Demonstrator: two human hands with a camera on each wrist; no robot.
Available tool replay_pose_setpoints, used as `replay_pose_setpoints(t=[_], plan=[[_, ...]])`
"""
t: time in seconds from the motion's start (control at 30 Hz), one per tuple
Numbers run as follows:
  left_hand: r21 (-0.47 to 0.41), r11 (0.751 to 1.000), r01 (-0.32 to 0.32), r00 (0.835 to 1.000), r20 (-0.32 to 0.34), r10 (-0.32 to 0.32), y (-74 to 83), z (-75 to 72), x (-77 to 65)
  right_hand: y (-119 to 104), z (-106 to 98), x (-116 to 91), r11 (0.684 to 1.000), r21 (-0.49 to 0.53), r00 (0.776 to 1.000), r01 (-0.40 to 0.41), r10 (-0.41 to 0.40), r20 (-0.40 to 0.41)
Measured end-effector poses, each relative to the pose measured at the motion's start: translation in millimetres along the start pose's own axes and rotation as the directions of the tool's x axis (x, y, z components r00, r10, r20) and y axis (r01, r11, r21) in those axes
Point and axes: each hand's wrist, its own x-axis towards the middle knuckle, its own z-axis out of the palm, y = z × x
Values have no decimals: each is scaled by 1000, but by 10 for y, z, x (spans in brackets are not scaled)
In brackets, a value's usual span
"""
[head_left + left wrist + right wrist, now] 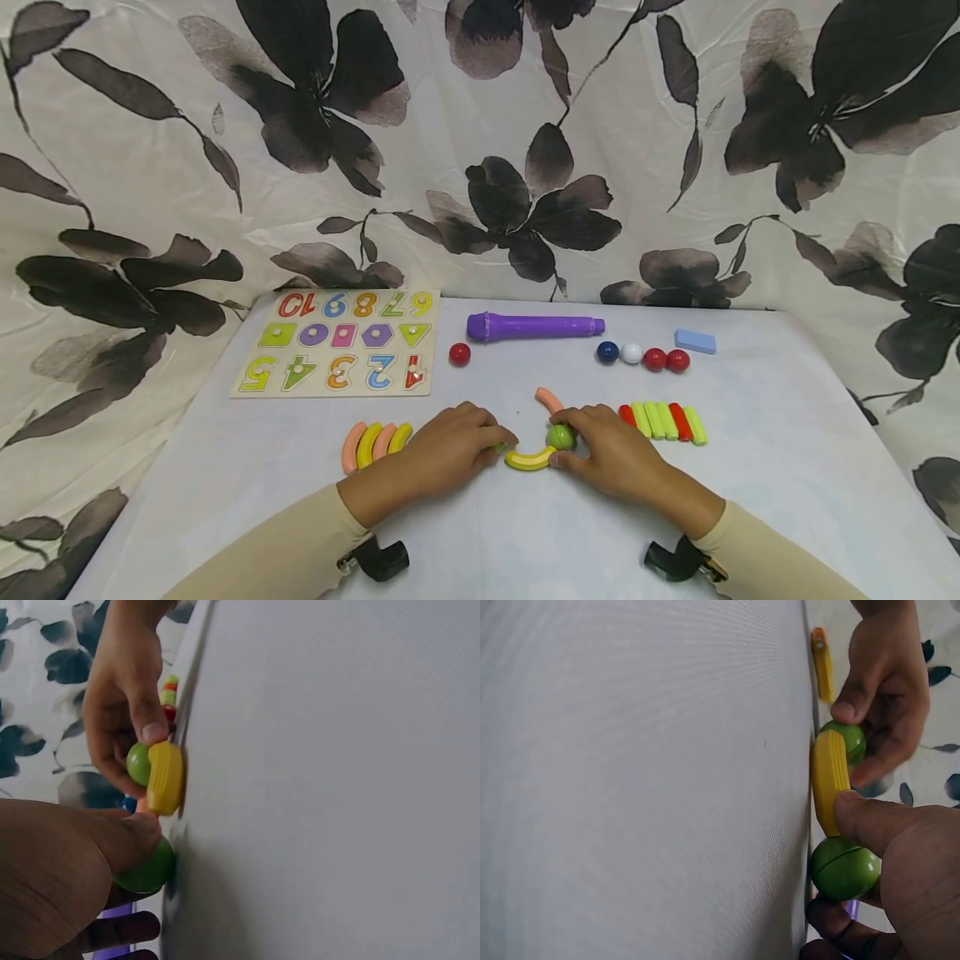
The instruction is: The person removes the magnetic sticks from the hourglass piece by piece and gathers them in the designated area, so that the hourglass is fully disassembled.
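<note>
My left hand [457,446] pinches a green ball [148,868] between thumb and fingers, low over the white table. From the head view most of that ball is hidden by the fingers. Opposite it, my right hand [611,446] grips a second green ball [845,868], which has a dark groove round it. Its thumb touches one end of a yellow curved piece [529,460] with ridged sides, lying between the two balls. A peach curved piece [549,400] reaches away behind the right-hand ball, its near end beside the right fingers.
Peach and yellow curved pieces [367,446] lie by the left forearm. Red and light-green sticks [663,422] line up beyond the right hand. Farther back are a number puzzle board [243,387], a purple microphone-shaped toy [536,327], a red ball [460,354], several more balls [655,359] and a blue block [695,341].
</note>
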Motion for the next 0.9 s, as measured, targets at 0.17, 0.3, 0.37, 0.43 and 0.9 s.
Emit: replay_pose_setpoints(t=[0.17,0.3,0.37,0.43,0.9], plan=[[-23,986,165,985,-49,-166,-64,-106,30,-5,-5,1,1000,9,1000,-17,17,8],[-58,960,273,953,-122,-278,-153,-261,57,-8,-4,2,1000,9,1000,-18,18,9],[-73,950,303,940,-141,-311,-217,-339,72,-11,-6,0,1000,8,1000,-15,15,11],[-91,941,326,931,-145,-336,-289,-406,84,-13,-6,-2,1000,8,1000,-13,13,13],[-185,870,456,857,-173,-486,-786,-478,244,-2,-4,-4,1000,13,1000,-10,10,15]])
